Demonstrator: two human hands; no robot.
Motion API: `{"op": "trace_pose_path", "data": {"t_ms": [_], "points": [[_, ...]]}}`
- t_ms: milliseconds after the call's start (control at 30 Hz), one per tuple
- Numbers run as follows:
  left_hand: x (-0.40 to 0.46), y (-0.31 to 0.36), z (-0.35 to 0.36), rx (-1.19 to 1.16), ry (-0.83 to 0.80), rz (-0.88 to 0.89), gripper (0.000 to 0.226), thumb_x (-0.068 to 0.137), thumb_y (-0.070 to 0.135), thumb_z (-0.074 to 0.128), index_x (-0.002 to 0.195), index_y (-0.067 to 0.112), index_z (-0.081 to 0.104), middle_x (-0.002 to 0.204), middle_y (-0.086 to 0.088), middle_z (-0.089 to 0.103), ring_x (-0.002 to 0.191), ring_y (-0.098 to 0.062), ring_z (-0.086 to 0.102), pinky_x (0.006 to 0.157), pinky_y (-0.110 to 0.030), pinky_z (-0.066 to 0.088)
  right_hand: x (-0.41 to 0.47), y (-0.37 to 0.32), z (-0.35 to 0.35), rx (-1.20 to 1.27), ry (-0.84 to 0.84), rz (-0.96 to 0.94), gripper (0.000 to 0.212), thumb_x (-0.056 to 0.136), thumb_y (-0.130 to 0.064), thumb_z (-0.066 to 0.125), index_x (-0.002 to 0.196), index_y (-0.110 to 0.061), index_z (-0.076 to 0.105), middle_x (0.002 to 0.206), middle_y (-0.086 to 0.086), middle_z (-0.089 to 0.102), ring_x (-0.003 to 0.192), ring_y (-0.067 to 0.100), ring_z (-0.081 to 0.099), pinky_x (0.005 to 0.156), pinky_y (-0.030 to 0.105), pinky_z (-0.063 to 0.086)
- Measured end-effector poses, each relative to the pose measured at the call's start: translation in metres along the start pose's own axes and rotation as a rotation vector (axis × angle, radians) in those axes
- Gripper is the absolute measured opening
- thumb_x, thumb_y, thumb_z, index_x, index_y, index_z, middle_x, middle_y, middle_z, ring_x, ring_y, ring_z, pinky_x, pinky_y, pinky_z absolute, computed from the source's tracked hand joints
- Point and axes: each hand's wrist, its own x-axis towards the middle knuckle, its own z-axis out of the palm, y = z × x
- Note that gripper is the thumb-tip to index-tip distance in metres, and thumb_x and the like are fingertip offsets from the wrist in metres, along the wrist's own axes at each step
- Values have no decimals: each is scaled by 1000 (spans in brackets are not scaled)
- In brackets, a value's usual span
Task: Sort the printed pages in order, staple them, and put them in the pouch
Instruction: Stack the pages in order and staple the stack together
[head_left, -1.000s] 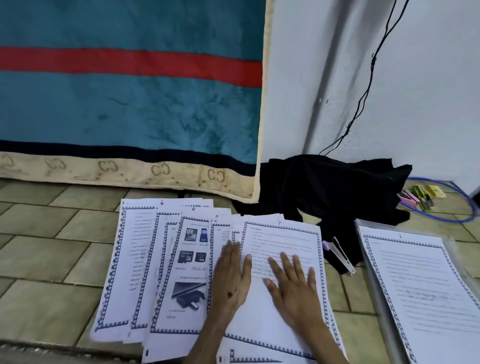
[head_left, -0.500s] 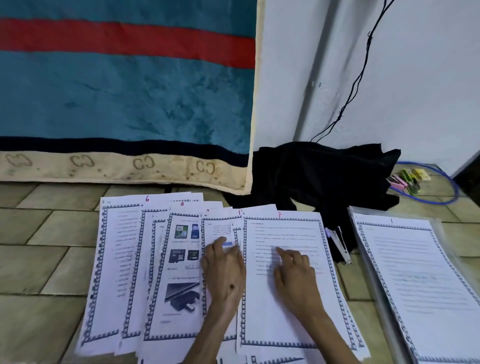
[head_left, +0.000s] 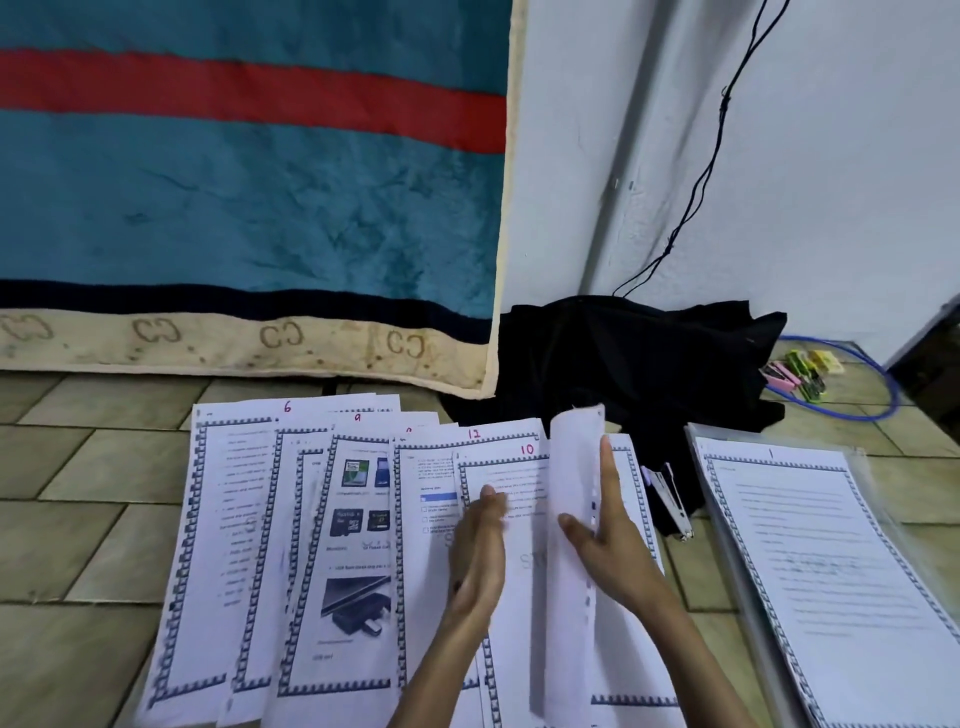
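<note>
Head view: fanning across tiled floor (head_left: 78, 519), printed pages (head_left: 249, 545) with blue patterned borders and red handwritten numbers. Right hand (head_left: 613, 551) lifting one thin white sheet (head_left: 571, 519) on edge, thumb and fingers closing around it, paper curling upright. Left hand (head_left: 480, 551) lying flat, fingers straight, pressing page 10 (head_left: 519, 571). Lying beside the fan on crumpled black cloth (head_left: 623, 364), a stapler (head_left: 670, 499). Resting at right on clear glossy pouch (head_left: 727, 545), page 1 (head_left: 831, 571).

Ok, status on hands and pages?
Right hand lifting one page on edge. Left hand flat on page 10. Pages unsorted; stapler untouched.
</note>
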Motion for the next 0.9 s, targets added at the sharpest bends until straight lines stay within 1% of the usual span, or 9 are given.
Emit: {"op": "trace_pose_path", "data": {"t_ms": [67, 133, 333, 433, 533, 600, 700, 767, 900], "points": [[0, -5, -11, 237, 170, 56, 42, 96, 37, 42, 132, 17, 45, 133, 4, 48, 130, -23, 43, 108, -36, 35, 0, 3, -4, -27, 23, -22, 83, 92, -1, 49, 146, -36, -4, 148, 0, 38, 124, 43, 43, 98, 39, 42], [4, -10, -17, 216, 164, -2, 47, 95, 40, 40, 137, 19, 36, 141, -1, 43, 130, -25, 42, 108, -38, 34, 3, 6, -5, -4, -10, -45, 67, 93, -1, 48, 139, -41, 21, 140, -29, 30, 136, 24, 36, 100, 21, 38], [7, 16, -14, -275, -115, -166, 66, 93, 60, 12, 117, 18, 56, 102, -9, 70, 97, -23, 64, 98, -40, 39, 8, -7, 11, -33, -135, 67, 39, 88, -42, 58, 124, -27, 53, 118, -22, 56, 118, 3, 48, 88, 10, 36], [-1, 20, -23, -213, -131, -117, 61, 94, 57, 17, 117, 16, 56, 105, -13, 70, 99, -27, 65, 95, -38, 43, 8, -11, 19, -90, -122, 0, 45, 90, -20, 57, 132, -29, 42, 112, -23, 55, 115, 5, 54, 76, 3, 37], [-2, 4, -50, 517, 243, 151, 38, 97, 32, 42, 130, 14, 48, 129, -8, 57, 122, -26, 51, 95, -33, 40, 8, -13, 19, -123, -106, -57, 77, 93, -10, 51, 148, -30, 0, 132, 0, 47, 116, 21, 55, 75, 11, 39], [-7, -4, -68, 662, 384, 168, 47, 94, 20, 47, 139, 11, 36, 139, -11, 45, 128, -29, 42, 102, -37, 37, 9, -10, 19, -166, -52, -89, 80, 93, -4, 48, 148, -32, -3, 137, 23, 47, 110, 38, 57, 75, 22, 42], [-2, -11, -80, 527, 387, 109, 43, 90, 6, 51, 133, 5, 44, 126, -16, 58, 103, -23, 58, 81, -21, 50, 13, -6, 22, -201, -76, -82, 58, 95, -3, 43, 144, -28, 29, 94, 2, 73, 81, 16, 69, 68, 22, 50], [-1, -5, -79, 543, 428, 148, 29, 86, 2, 55, 114, 6, 63, 110, -11, 69, 81, -11, 57, 52, -2, 37, 17, -6, 25, -187, -95, -20, 41, 96, -4, 40, 134, -18, 49, 54, -16, 61, 47, -1, 55, 49, 8, 40], [-9, 7, -63, 542, 427, 277, 18, 84, 8, 61, 95, 15, 74, 98, -1, 73, 70, -3, 55, 45, 0, 34, 17, -17, 30, -14, -61, 68, 34, 97, -30, 45, 119, -12, 63, 103, 1, 69, 102, 15, 63, 75, 11, 40]]}}
